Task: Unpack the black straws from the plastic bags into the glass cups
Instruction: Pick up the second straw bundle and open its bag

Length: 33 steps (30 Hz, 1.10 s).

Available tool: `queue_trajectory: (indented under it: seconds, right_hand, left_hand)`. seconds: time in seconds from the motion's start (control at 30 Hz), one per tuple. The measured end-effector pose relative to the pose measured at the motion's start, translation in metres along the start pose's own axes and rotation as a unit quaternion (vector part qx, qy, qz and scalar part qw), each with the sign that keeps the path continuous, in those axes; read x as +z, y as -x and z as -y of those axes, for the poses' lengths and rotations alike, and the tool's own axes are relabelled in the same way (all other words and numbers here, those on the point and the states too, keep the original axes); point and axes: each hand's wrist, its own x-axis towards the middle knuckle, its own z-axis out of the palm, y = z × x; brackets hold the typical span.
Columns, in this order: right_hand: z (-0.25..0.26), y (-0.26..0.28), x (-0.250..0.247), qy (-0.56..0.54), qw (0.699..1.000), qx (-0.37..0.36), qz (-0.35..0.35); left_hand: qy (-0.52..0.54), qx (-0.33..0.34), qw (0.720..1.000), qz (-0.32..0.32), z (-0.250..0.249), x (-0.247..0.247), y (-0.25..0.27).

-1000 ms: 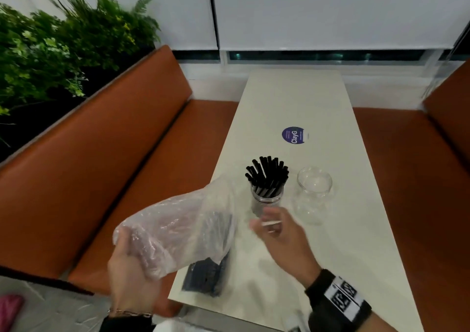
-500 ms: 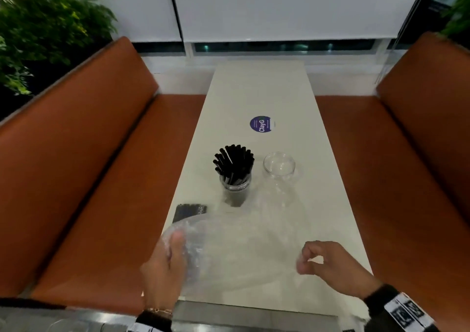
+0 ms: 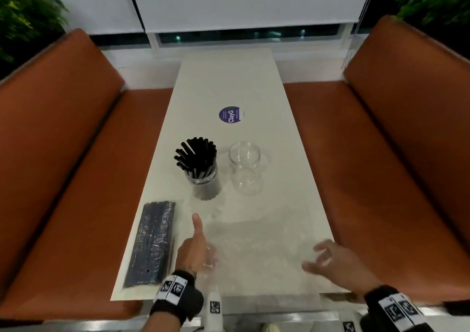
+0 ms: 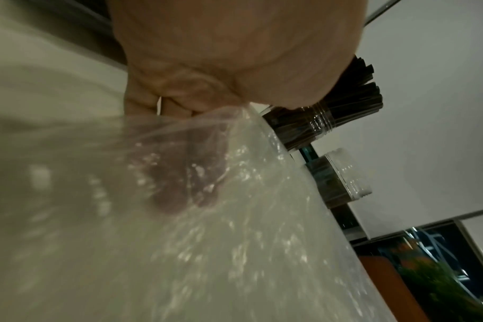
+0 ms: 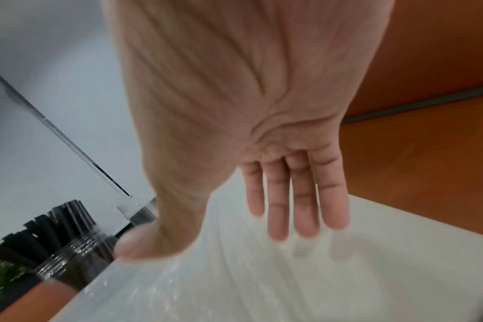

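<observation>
Tabletop status: one glass cup filled with black straws, second cup empty, full bag unopened; left hand grips emptied bag, right hand open, holding nothing.

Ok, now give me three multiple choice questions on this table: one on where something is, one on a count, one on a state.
1. Where does the sealed straw pack lie?
A) near the table's left edge
B) inside a cup
C) on the bench
2. How many glass cups stand on the table?
A) one
B) two
C) three
3. What state is the right cup in?
A) tipped over
B) full of straws
C) upright and empty

Answers:
1 A, it lies flat along that edge.
2 B, two stand side by side.
3 C, only the left cup holds black straws.
</observation>
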Motion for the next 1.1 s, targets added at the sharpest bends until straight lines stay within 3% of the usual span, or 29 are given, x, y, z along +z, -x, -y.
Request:
queue_trajectory:
  seconds: [0.13, 0.27, 0.4, 0.47, 0.57, 0.67, 0.73, 0.77, 0.87, 0.97, 1.03, 1.1]
  right_hand:
    - [0.027, -0.044, -0.009, -0.097, 0.988, 0.007, -0.118]
    - [0.041, -0.088, -0.006, -0.229, 0.968, -0.017, -0.100]
    - [0.039, -0.101, -0.003, -0.291, 0.944, -0.042, -0.149]
    - [0.039, -0.101, -0.002, -0.275, 0.942, -0.043, -0.188]
    - [0.041, -0.103, -0.002, -0.249, 0.936, -0.043, -0.246]
    - [0.041, -0.107, -0.006, -0.264, 0.925, -0.027, -0.271]
    - [0.039, -0.110, -0.008, -0.329, 0.911, -0.014, -0.247]
    - [0.038, -0.108, -0.010, -0.361, 0.906, -0.002, -0.221]
    - [0.024, -0.095, -0.003, -0.343, 0.934, 0.029, -0.100]
    - [0.010, -0.064, 0.026, -0.282, 0.959, 0.005, 0.007]
    - [0.007, -0.050, 0.044, -0.276, 0.961, -0.013, -0.023]
    - [0.002, -0.050, 0.052, -0.264, 0.958, -0.014, -0.113]
  left_hand:
    - [-0.062, 0.012, 0.998, 0.007, 0.002, 0.008, -0.047]
    - [0.034, 0.084, 0.996, -0.003, 0.003, 0.024, -0.042]
    - [0.044, 0.203, 0.967, -0.146, 0.008, 0.035, -0.035]
    - [0.021, 0.203, 0.960, -0.191, 0.006, 0.038, -0.030]
    - [0.015, 0.105, 0.982, -0.157, 0.004, 0.037, -0.036]
    - [-0.069, 0.085, 0.994, -0.027, 0.010, 0.022, -0.042]
    - [-0.059, 0.099, 0.993, 0.036, 0.023, 0.013, -0.037]
    - [-0.043, 0.107, 0.993, 0.038, 0.032, 0.010, -0.035]
    - [0.051, 0.137, 0.989, -0.020, 0.056, 0.012, -0.032]
    - [0.043, 0.153, 0.980, -0.116, 0.069, 0.028, -0.031]
    - [0.015, 0.164, 0.974, -0.156, 0.072, 0.034, -0.025]
    - [-0.043, 0.167, 0.969, -0.179, 0.074, 0.035, -0.022]
